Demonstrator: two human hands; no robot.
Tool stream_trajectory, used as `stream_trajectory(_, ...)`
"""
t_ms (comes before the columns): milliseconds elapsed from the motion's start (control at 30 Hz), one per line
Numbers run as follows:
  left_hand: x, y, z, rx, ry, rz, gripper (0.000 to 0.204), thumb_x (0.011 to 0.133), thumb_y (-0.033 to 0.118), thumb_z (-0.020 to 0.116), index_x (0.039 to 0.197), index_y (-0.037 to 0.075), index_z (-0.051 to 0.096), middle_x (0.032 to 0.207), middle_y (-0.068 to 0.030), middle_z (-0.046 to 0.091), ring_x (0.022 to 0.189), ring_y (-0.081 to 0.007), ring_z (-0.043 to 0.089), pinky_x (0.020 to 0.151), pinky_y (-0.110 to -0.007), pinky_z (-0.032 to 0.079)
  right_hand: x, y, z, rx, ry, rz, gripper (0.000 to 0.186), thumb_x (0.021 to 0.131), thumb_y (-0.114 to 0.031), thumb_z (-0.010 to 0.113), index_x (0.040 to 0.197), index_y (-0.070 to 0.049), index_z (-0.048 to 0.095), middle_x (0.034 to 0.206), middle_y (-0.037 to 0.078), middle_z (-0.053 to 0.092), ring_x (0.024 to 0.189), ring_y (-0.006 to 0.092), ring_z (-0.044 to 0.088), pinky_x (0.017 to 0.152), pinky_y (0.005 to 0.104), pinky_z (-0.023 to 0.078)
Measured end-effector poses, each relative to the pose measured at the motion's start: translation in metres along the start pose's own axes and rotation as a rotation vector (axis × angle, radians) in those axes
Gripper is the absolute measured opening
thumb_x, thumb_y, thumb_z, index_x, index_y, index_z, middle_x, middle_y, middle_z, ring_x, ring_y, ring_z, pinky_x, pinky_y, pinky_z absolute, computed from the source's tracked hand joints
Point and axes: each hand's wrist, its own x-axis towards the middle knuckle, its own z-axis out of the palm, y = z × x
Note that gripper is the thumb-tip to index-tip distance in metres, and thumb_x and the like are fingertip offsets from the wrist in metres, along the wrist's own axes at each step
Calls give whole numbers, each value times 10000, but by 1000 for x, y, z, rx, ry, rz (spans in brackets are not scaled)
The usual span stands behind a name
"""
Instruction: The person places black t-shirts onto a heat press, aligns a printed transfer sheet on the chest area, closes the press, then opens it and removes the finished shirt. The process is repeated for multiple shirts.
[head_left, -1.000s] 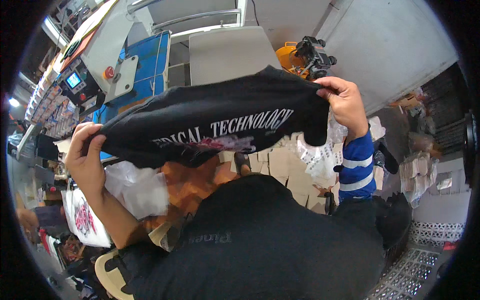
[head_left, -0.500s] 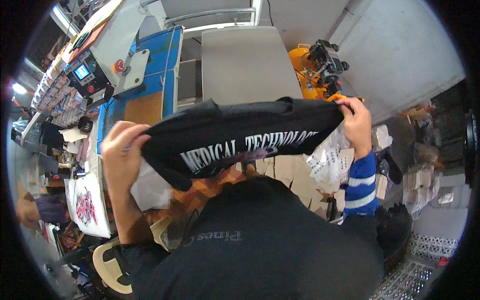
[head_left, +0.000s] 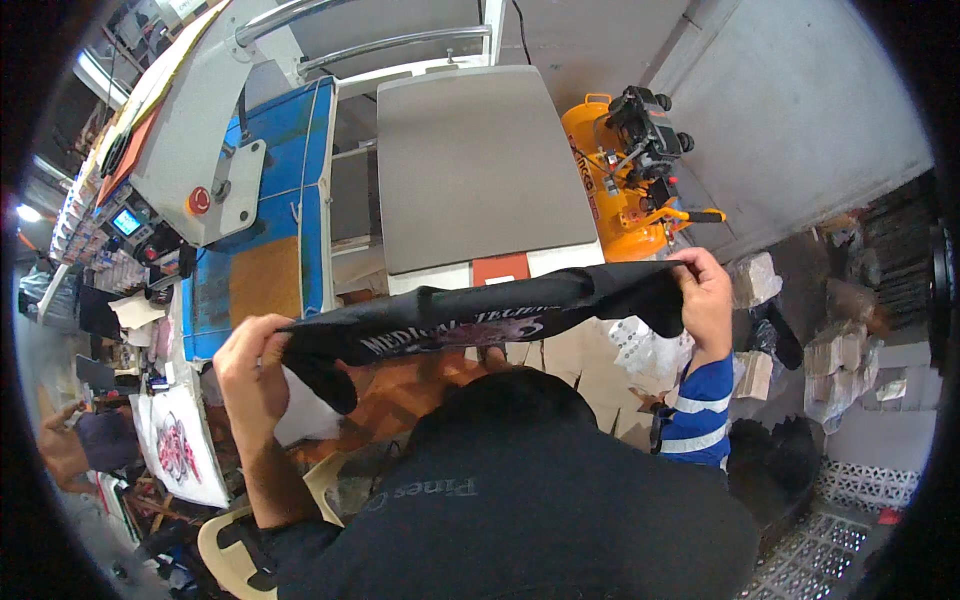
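A black shirt (head_left: 500, 300) with white lettering and a pink-and-white print is stretched sideways in front of me, sagging a little and partly folded. My left hand (head_left: 255, 370) pinches its left end, and my right hand (head_left: 700, 300) grips the upper right corner. Just beyond the garment is the grey padded platen (head_left: 480, 170) of a press, with a small red-orange piece (head_left: 498, 268) at its near edge.
A press machine (head_left: 210, 190) with blue base and control panel stands left. An orange air compressor (head_left: 620, 220) sits right of the platen. Stacked bundles (head_left: 840, 370) lie at right, a printed white board (head_left: 175, 450) at left. Another person (head_left: 85, 445) is at far left.
The shirt and both hands have moved lower in the picture, showing more of the platen. The shirt now looks narrower, tilted away from view. Both hands still grip it.
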Motion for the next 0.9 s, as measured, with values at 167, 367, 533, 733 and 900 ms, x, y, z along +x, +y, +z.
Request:
stream_trajectory(167, 65, -23, 5, 187, 287, 94, 117, 1001, 37, 502, 1050, -10, 597, 979, -177, 643, 898, -298, 656, 813, -367, 510, 83, -68, -24, -383, 228, -451, 129, 947, 17, 603, 1049, -13, 675, 976, 121, 719, 883, 208, 693, 833, 325, 534)
stream_trajectory(367, 239, -64, 33, 144, 188, 102, 151, 931, 113, 705, 1019, -9, 692, 933, -174, 708, 830, -301, 706, 788, -350, 529, 280, -92, -8, -580, 252, -747, 181, 956, -144, 645, 1063, -26, 732, 1007, 178, 748, 923, 364, 721, 806, 381, 552)
stream_trajectory(533, 353, -133, 117, 368, -14, 114, 241, 843, 199, 773, 990, 8, 781, 974, -169, 705, 864, -330, 696, 814, -404, 548, 418, -47, 60, -760, 85, -733, 225, 900, -221, 666, 1019, -63, 773, 978, 167, 747, 898, 380, 708, 817, 450, 554)
stream_trajectory(733, 404, -210, 261, -215, -152, -869, 158, 876, 59, 662, 946, -65, 731, 773, -161, 751, 610, -222, 746, 528, -360, 618, 509, 89, 174, -195, -186, 311, 286, 948, -264, 577, 1059, -53, 735, 1030, 196, 755, 942, 345, 745, 767, 412, 600)
stream_trajectory(900, 394, -215, 289, 73, -96, -824, 190, 816, 68, 648, 910, -47, 766, 938, -213, 766, 825, -307, 767, 796, -410, 612, 500, 104, 221, 382, -95, 522, 228, 954, -229, 588, 1081, -79, 703, 1086, 173, 749, 893, 351, 753, 708, 443, 620)
